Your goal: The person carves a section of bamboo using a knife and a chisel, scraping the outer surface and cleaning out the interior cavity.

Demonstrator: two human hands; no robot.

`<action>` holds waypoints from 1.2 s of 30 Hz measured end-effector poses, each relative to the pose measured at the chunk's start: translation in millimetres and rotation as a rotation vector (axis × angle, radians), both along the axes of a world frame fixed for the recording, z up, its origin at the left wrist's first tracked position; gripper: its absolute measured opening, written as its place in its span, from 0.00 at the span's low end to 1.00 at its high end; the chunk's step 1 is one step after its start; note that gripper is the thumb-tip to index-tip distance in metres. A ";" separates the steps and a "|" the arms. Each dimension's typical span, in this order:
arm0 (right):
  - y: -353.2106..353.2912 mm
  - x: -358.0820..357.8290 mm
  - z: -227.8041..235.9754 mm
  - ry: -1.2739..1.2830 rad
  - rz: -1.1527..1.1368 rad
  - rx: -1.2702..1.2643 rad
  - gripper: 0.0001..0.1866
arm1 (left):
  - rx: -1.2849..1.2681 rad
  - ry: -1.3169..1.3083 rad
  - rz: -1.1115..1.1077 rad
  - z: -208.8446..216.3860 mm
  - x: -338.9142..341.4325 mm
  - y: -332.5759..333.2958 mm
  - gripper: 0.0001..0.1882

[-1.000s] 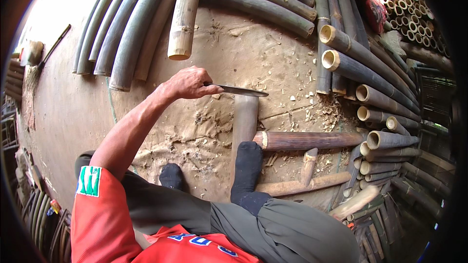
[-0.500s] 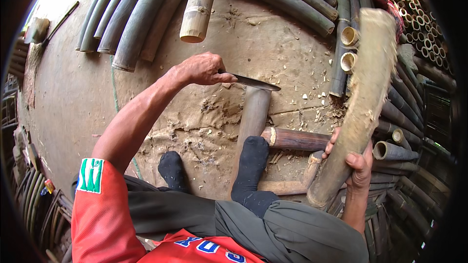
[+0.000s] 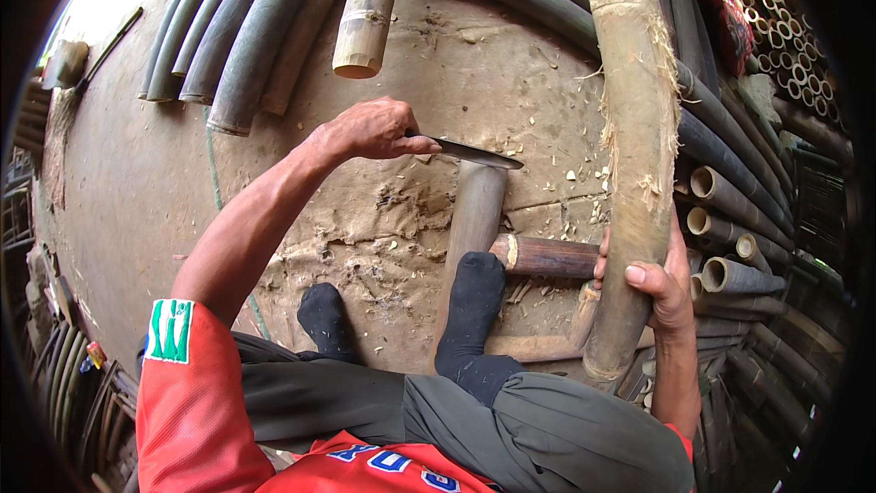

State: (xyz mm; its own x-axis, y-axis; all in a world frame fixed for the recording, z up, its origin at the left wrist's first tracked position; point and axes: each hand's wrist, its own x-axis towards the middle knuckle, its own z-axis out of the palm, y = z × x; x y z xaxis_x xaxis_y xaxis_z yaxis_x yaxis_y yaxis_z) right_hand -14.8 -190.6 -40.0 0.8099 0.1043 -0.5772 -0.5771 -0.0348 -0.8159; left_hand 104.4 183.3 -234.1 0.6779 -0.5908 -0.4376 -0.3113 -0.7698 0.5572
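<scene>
Knife (image 3: 479, 155) meets the end of a seemingly unsplit bamboo tube (image 3: 479, 210) by the right foot (image 3: 470, 310); fingers of left hand (image 3: 379, 128) clamp the knife, those of right hand (image 3: 663, 285) a frayed club (image 3: 639, 146).

Fisheye worn on the head, left one of a pair, aimed down and a bit forward over the lap (image 3: 319, 393). Close enough that the left hand (image 3: 374, 130) and right hand (image 3: 664, 285) look big, yet it's wide enough to catch the floor (image 3: 137, 183) out toward its far edge, bending near the dark round rim.
</scene>
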 end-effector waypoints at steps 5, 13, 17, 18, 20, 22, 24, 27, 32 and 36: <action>1.5 8.4 3.5 0.008 0.031 -0.014 0.56 | -0.015 -0.006 0.007 -2.1 -1.0 1.5 0.35; 4.8 14.6 4.4 -0.008 0.013 -0.024 0.56 | -0.014 0.031 -0.003 3.3 2.3 -2.9 0.35; 7.2 14.5 3.4 0.001 0.017 -0.020 0.56 | 0.023 0.032 0.000 1.3 2.4 -1.0 0.36; 8.0 13.9 4.0 0.003 0.023 -0.023 0.56 | 0.025 0.028 0.001 1.0 1.8 -0.5 0.36; 6.8 14.1 4.3 0.009 0.031 -0.025 0.56 | 0.034 0.023 -0.002 2.5 2.2 -2.6 0.36; 3.0 16.5 5.7 0.002 0.064 -0.062 0.58 | 0.055 -0.095 -0.010 0.3 -2.6 -4.4 0.35; 3.9 24.4 13.0 -0.027 0.086 -0.121 0.59 | 0.089 -0.133 -0.002 -2.2 -8.2 -3.7 0.35; 9.2 46.2 33.7 -0.225 0.089 -0.180 0.55 | 0.169 -0.098 0.042 1.2 -16.2 0.1 0.35; 16.2 25.2 -65.1 -0.653 0.162 -0.677 0.49 | 0.143 -0.104 -0.014 5.1 -6.6 -15.5 0.32; 12.1 63.5 -76.0 -0.031 0.643 -0.580 0.37 | 0.144 -0.070 -0.015 6.0 -3.1 -16.9 0.30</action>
State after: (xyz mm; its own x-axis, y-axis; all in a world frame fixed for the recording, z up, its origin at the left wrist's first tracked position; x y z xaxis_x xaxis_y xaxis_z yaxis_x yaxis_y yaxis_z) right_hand 48.7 -178.5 -115.9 0.7107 0.2438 -0.6598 -0.2803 -0.7622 -0.5835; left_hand 101.4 166.4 -228.1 0.7010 -0.5355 -0.4710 -0.3574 -0.8354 0.4176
